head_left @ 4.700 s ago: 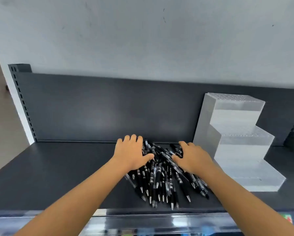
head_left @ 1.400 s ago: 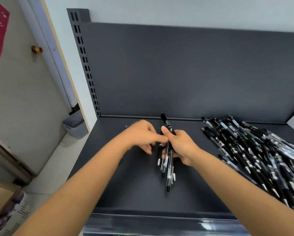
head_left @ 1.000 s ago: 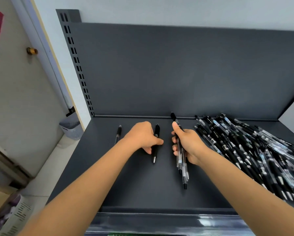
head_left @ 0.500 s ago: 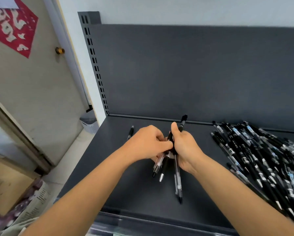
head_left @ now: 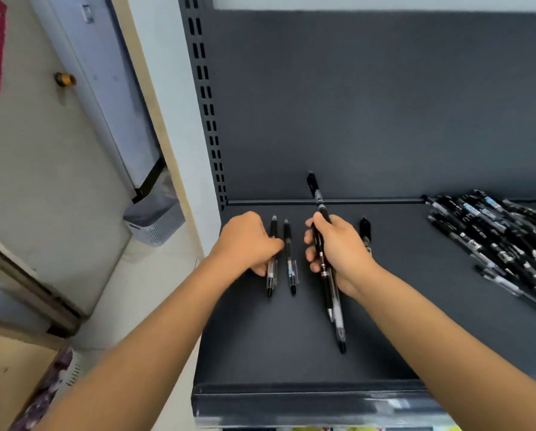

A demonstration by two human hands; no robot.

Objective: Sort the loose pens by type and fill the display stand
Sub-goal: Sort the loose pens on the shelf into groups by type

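Parted from the right hand (head_left: 338, 253), which grips the unsorted bundle (head_left: 333, 306), the left hand (head_left: 248, 244) now pinches a pen (head_left: 270, 279) down beside its match (head_left: 291, 269) at the shelf's (head_left: 416, 306) left; sorting has barely started.

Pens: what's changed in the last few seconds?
The left hand pulled a pen from the bunch in the right hand, moved it left and holds it on the shelf beside a second pen. The right hand still grips the bunch; the pile stays right.
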